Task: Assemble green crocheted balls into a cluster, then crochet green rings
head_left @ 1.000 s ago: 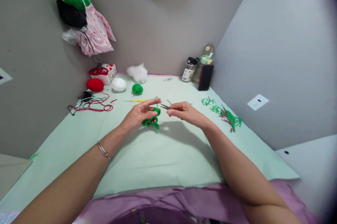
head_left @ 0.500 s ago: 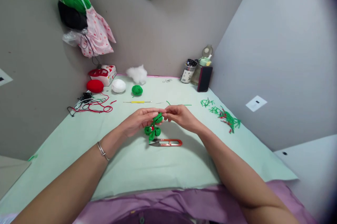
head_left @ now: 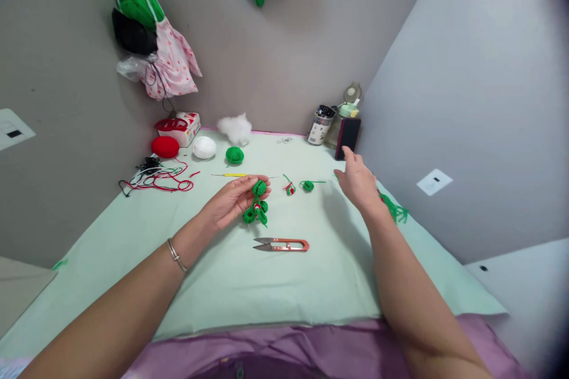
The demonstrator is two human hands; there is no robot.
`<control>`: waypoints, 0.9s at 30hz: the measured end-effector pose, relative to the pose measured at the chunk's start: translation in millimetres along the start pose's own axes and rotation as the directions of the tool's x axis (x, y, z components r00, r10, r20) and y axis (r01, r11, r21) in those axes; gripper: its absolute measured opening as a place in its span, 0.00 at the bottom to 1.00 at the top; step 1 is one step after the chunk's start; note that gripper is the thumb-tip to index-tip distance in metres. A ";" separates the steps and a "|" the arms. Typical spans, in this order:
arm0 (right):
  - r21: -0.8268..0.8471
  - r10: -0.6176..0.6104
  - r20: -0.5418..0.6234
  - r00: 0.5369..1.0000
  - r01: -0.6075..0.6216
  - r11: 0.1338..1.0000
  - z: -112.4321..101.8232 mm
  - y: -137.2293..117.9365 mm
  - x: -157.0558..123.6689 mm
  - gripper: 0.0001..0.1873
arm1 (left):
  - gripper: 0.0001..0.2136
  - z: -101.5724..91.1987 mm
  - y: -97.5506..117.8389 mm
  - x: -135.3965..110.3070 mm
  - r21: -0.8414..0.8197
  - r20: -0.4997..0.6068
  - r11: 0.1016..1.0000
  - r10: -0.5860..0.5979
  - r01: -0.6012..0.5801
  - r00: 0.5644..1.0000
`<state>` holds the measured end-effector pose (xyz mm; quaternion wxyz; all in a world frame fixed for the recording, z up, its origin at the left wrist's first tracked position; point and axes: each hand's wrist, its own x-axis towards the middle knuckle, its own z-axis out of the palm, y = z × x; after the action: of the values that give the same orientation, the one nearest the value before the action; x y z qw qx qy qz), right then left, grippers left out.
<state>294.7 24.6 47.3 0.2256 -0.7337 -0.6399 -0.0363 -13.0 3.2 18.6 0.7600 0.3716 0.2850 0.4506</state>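
Between the thumb and fingers of my left hand is a small green crocheted piece, with red and white bits partway down and more green parts hanging below. My right hand is raised at the right, fingers apart, near the dark phone and above the pile of green and red yarn scraps. Orange-handled thread snips lie on the table in front of my left hand. Two small crocheted bits, one green and red and one green, rest between my hands.
Along the back are a red yarn ball, a white ball, a green ball, white stuffing, a pen cup and a bottle. Loose yarn tangles lie left. A yellow crochet hook lies behind my left hand.
My right hand has left the green crocheted piece and moved right, opening its fingers. My left hand keeps hold of it. The two small crocheted bits now show between the hands.
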 end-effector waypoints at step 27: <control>0.856 -0.415 0.509 0.754 -0.394 0.335 40.0 -73.6 -40.0 0.16 | 0.14 10.6 -21.4 0.9 0.491 -0.042 0.850 0.244 -0.193 0.969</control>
<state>207.9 8.6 18.8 0.3647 -0.4195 -0.5776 0.5979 5.7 -6.0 6.8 0.5711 0.5556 0.3831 0.4672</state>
